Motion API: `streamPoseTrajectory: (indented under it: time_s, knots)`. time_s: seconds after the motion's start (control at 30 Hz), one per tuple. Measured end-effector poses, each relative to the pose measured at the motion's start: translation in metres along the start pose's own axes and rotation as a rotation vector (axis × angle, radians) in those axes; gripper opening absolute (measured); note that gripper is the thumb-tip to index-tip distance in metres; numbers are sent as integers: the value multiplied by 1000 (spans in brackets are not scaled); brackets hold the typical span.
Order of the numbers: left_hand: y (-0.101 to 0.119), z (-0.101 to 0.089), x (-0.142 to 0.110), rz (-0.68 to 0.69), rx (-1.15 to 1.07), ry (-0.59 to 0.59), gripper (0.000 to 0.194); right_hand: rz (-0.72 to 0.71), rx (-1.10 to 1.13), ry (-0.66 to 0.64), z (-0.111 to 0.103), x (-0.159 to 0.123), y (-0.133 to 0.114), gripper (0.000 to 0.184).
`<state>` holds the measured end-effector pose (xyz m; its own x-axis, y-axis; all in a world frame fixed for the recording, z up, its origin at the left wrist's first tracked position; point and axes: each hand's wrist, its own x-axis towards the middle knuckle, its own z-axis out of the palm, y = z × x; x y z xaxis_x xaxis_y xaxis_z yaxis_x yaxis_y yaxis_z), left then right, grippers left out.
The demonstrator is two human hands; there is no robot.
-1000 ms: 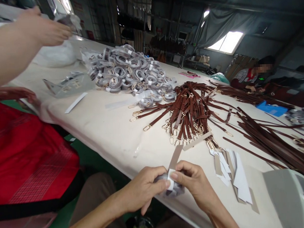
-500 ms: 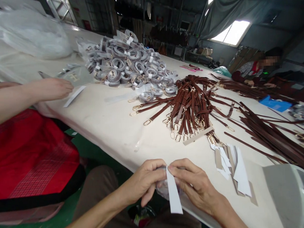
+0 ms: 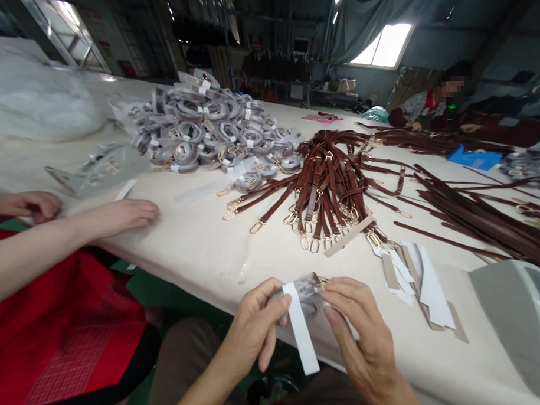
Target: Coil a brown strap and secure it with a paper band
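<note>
My left hand point(image 3: 256, 321) and my right hand point(image 3: 358, 335) meet at the near edge of the table point(image 3: 187, 241). Together they pinch a coiled strap wrapped in clear plastic point(image 3: 308, 293), with a gold clasp showing at its top. A white paper strip point(image 3: 300, 334) hangs down from it, pressed under my left thumb. Both hands are closed on the bundle.
Brown straps with gold clasps point(image 3: 331, 188) fan out mid-table. A heap of wrapped coils point(image 3: 214, 130) lies behind, loose paper strips point(image 3: 418, 280) to the right. A neighbour in red point(image 3: 57, 334) rests a hand point(image 3: 124, 213) on the table. Another person point(image 3: 430, 102) sits far right.
The neighbour's arm came down from the far pile and now rests on the table. The paper strip flipped from above the bundle to hanging below it.
</note>
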<state>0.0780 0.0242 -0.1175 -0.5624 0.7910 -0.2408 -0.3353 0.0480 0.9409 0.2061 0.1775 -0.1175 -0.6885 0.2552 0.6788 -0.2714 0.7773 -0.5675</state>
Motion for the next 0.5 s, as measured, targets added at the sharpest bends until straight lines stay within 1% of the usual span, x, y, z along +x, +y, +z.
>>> streamPoseTrajectory:
  time_s: [0.03, 0.07, 0.13, 0.2, 0.23, 0.3, 0.33, 0.37, 0.4, 0.47, 0.5]
  knots:
    - [0, 1, -1, 27, 16, 31, 36, 90, 40, 56, 4, -5, -5, 26]
    - [0, 2, -2, 49, 28, 61, 35, 192, 90, 68, 8, -9, -10, 19]
    - [-3, 6, -4, 75, 43, 113, 34, 397, 203, -7, 18, -15, -18, 10]
    - [-7, 10, -5, 78, 64, 155, 36, 569, 317, -78, 27, -17, -22, 15]
    - [-9, 13, -6, 76, 76, 172, 36, 629, 368, -84, 32, -16, -22, 18]
    - [-14, 17, -7, 76, 92, 223, 38, 676, 417, -72, 38, -13, -21, 22]
    - [-16, 20, -8, 78, 86, 260, 39, 640, 389, -59, 41, -11, -20, 22]
    - [-18, 22, -8, 82, 68, 303, 40, 555, 318, -45, 43, -9, -19, 23]
    - [-19, 24, -7, 82, 41, 342, 41, 433, 215, -25, 44, -7, -19, 24]
    - [-21, 27, -7, 64, -35, 399, 45, 133, 8, 2, 44, -3, -21, 25]
    - [-22, 29, -6, 43, -79, 416, 47, -19, -59, 11, 44, -1, -23, 24]
